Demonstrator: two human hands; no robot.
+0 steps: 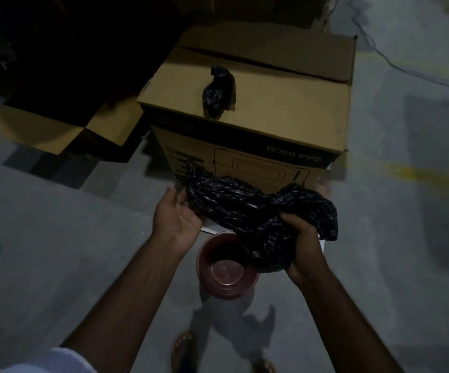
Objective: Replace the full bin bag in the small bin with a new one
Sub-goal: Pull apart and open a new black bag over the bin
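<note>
A crumpled black bin bag [247,208] stretches between both hands, just above the floor. My right hand [302,243] is closed around its bunched right end. My left hand [176,214] has its fingers on the bag's left end, palm turned up. Below the bag stands a small reddish bin [218,267] on the floor, with no bag inside; its right side is hidden by the bag. A second black bag [219,91], rolled into a small bundle, lies on top of a cardboard box [285,98].
The large cardboard box stands right behind the bin. Flattened cardboard [56,130] lies on the floor at the left. A cable [395,63] runs across the floor at the upper right. My sandalled feet [183,348] are near the bottom edge. The room is dim.
</note>
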